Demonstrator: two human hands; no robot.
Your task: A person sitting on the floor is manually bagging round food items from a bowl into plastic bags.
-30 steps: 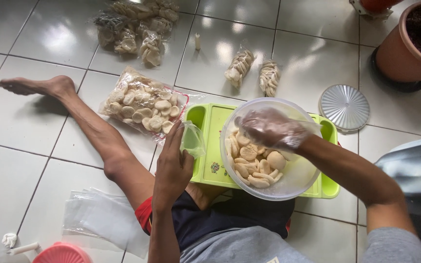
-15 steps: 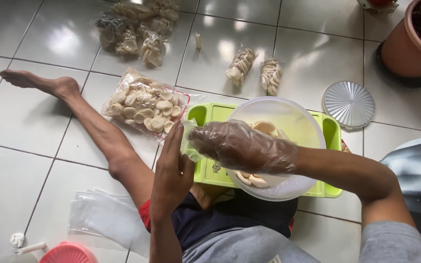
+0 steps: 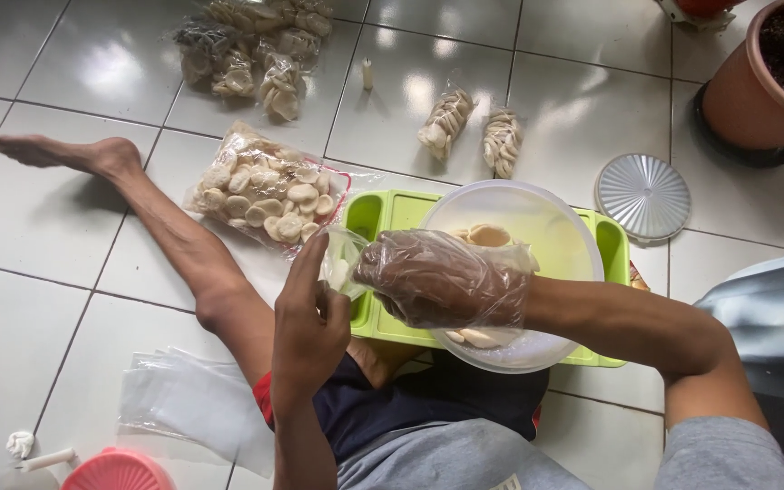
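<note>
A small clear plastic bag [image 3: 342, 263] is held open at chest height by the bare left hand [image 3: 306, 327], whose fingers are pinched closed on the bag's rim; the right hand [image 3: 437, 279], covered by a thin transparent plastic glove, is curled closed at the mouth of that bag, though what it grips, if anything, cannot be told, since the palm is turned away; pale round crackers [image 3: 487, 236] are seen in the large translucent round plastic bowl [image 3: 555, 236] just behind the gloved hand; the bowl is set on a lime-green rectangular plastic tray [image 3: 387, 213], which is placed on the white tiled floor [image 3: 29, 263] in front of the seated person; a large opened clear packet of the same pale crackers [image 3: 265, 192] is lying just left of the tray; two small filled and tied bags [image 3: 474, 132] are laid side by side beyond the tray, and a heap of further filled bags [image 3: 247, 50] is piled farther back on the left; a ribbed silvery round lid [image 3: 643, 196] is lying to the right of the bowl, near a terracotta flower pot [image 3: 764, 82]; a stack of flat empty clear bags [image 3: 183, 399] is spread beside the left thigh.
</note>
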